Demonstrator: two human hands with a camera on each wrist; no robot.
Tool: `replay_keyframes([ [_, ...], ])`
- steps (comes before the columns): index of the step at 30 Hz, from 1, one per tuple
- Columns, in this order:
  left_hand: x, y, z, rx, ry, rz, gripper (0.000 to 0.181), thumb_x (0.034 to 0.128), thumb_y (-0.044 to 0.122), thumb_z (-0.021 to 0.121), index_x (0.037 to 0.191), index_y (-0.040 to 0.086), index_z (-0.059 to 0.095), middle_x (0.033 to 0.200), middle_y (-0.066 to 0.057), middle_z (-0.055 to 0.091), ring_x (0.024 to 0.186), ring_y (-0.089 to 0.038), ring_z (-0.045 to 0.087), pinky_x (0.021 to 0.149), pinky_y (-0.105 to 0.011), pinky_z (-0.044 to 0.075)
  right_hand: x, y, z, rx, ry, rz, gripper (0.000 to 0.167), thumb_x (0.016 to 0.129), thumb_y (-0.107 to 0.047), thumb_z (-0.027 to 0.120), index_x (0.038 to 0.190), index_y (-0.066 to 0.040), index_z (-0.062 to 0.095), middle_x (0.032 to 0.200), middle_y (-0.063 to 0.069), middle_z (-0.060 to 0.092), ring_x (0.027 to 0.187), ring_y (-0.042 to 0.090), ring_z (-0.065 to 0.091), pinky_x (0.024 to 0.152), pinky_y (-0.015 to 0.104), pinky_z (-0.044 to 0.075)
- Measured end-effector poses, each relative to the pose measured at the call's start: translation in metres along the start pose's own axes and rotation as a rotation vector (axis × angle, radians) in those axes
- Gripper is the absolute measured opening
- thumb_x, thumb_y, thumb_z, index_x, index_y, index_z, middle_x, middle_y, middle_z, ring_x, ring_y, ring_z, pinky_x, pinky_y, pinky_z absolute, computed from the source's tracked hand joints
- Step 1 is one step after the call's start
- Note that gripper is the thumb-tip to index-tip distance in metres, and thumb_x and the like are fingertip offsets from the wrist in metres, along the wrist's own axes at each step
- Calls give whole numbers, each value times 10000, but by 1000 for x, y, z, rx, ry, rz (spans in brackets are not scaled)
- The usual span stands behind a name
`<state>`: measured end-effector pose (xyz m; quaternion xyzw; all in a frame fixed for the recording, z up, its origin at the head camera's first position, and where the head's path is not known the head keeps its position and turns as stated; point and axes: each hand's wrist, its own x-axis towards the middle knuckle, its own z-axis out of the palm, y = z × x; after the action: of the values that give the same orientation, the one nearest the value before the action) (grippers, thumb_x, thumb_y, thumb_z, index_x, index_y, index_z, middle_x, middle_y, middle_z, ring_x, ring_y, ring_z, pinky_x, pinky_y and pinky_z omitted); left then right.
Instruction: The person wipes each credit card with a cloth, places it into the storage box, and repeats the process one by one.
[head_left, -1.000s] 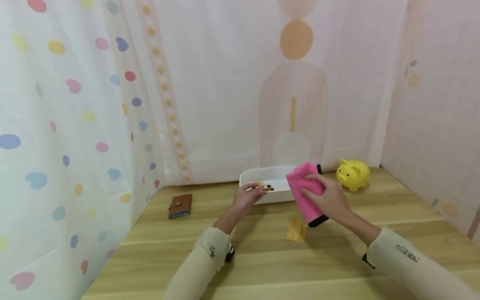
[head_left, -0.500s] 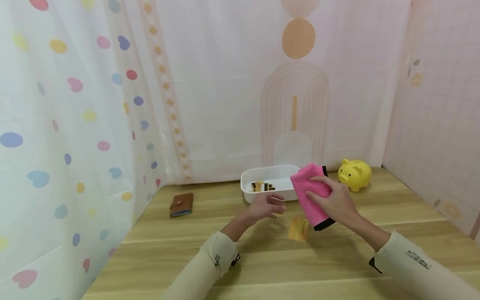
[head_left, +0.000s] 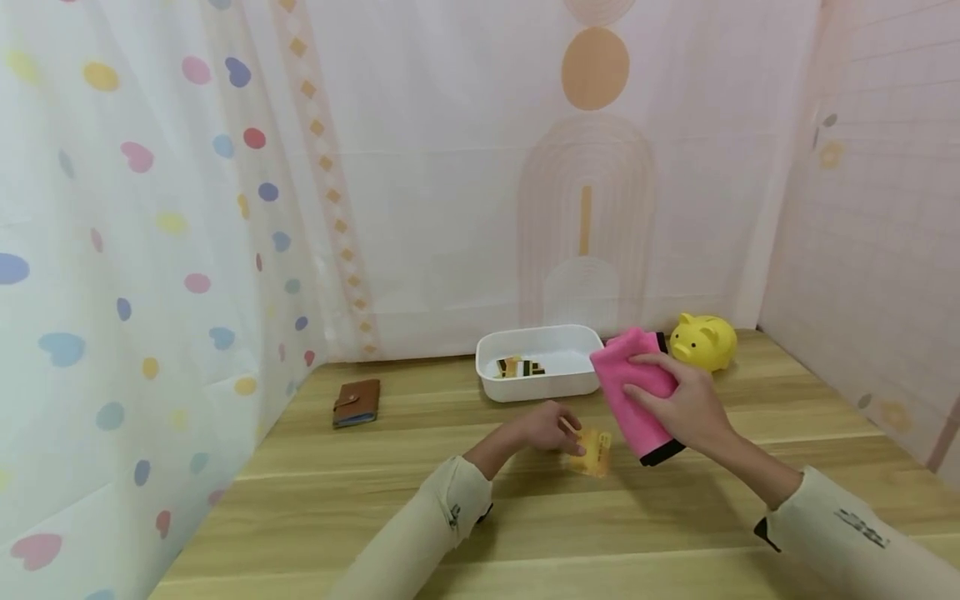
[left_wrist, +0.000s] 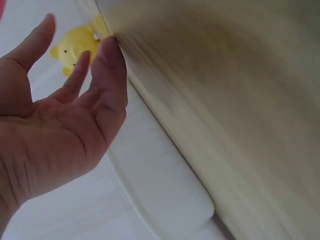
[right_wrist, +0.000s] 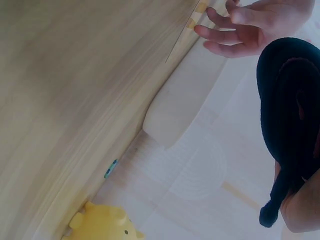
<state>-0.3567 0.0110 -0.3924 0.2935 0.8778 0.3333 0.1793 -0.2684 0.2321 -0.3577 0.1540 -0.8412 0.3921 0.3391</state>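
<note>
My left hand (head_left: 546, 427) reaches to the left edge of a yellow-orange card (head_left: 596, 452) lying on the table, its fingers overlapping the card's edge in the head view. In the left wrist view the fingers (left_wrist: 108, 105) are loosely bent and the thumb stands apart, with nothing between them. My right hand (head_left: 693, 402) grips a folded pink cloth (head_left: 626, 375) with black edging, held up above the table right of the card. Its rolled black edge (right_wrist: 280, 105) fills the right side of the right wrist view.
Behind the hands stands a white tray (head_left: 540, 386) with several gold-and-black pieces (head_left: 520, 367). A yellow piggy bank (head_left: 705, 340) is at the back right. A brown snap wallet (head_left: 357, 403) lies at left. Patterned curtains (head_left: 420, 208) enclose the wooden table (head_left: 337, 517).
My left hand has withdrawn from the white tray and come down rightward to the card, leaving the gold-and-black pieces in the tray. The right hand with the pink cloth has shifted slightly right.
</note>
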Motion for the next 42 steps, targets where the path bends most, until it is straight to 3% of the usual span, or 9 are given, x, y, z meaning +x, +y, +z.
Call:
replay_keyframes([
  [3, 3, 1, 3, 83, -4, -17, 384, 822, 188, 822, 1130, 19, 666, 1041, -34, 700, 935, -126, 631, 799, -257, 512, -1, 0, -2, -1, -1, -4, 298, 827, -109, 811, 1100, -53, 705, 931, 169, 707, 573, 101, 552, 475, 254, 481],
  [9, 6, 10, 7, 95, -61, 29, 391, 818, 159, 820, 1139, 12, 651, 1025, -33, 717, 937, -115, 641, 814, -221, 496, -1, 2, -4, -28, -4, -2, 313, 818, -105, 817, 1100, -37, 700, 848, 146, 687, 543, 92, 537, 464, 262, 476],
  [12, 7, 12, 7, 81, -115, 76, 401, 821, 137, 811, 1158, 0, 643, 1047, -39, 714, 963, -109, 633, 847, -200, 476, -2, 2, -5, -34, -7, 3, 318, 819, -110, 816, 1106, -37, 698, 856, 150, 688, 549, 93, 536, 467, 261, 473],
  [15, 9, 11, 7, 30, -208, 133, 431, 846, 96, 785, 1230, -7, 618, 1147, -67, 699, 1064, -125, 626, 906, -195, 467, -2, 2, -6, -31, -11, 8, 316, 826, -112, 810, 1110, -38, 694, 877, 161, 696, 554, 95, 541, 472, 261, 474],
  [19, 7, 9, 8, -24, -292, 166, 472, 872, 39, 747, 1311, 3, 576, 1270, -108, 654, 1180, -170, 598, 962, -218, 463, -4, 3, -8, -20, -24, 21, 313, 835, -119, 804, 1116, -38, 692, 894, 163, 700, 555, 93, 546, 475, 259, 478],
  [25, -4, 14, 14, 97, -220, 81, 510, 832, 160, 814, 1276, 47, 590, 1296, -122, 626, 1204, -200, 577, 1009, -264, 446, -4, 4, -10, -7, -29, 19, 316, 843, -117, 797, 1126, -34, 684, 907, 170, 695, 565, 92, 549, 480, 256, 480],
  [30, -11, 15, 18, 176, -201, 3, 508, 801, 185, 844, 1229, 73, 593, 1265, -123, 614, 1195, -209, 565, 1024, -284, 437, -6, 3, -11, -4, -20, 20, 316, 834, -102, 802, 1118, -28, 687, 892, 170, 694, 561, 86, 542, 475, 254, 476],
  [37, -15, 11, 18, 199, -187, -20, 520, 792, 233, 853, 1210, 73, 589, 1229, -105, 620, 1168, -195, 572, 1006, -282, 447, -5, 2, -11, -20, -27, 14, 316, 830, -103, 805, 1112, -29, 684, 815, 145, 682, 531, 85, 535, 460, 260, 475],
  [42, -15, 11, 19, 231, -143, -34, 482, 808, 268, 842, 1167, 64, 594, 1140, -66, 615, 1070, -163, 574, 955, -279, 468, -2, 2, -13, -20, -32, 10, 323, 834, -112, 804, 1121, -31, 681, 799, 138, 675, 532, 93, 539, 462, 261, 477],
])
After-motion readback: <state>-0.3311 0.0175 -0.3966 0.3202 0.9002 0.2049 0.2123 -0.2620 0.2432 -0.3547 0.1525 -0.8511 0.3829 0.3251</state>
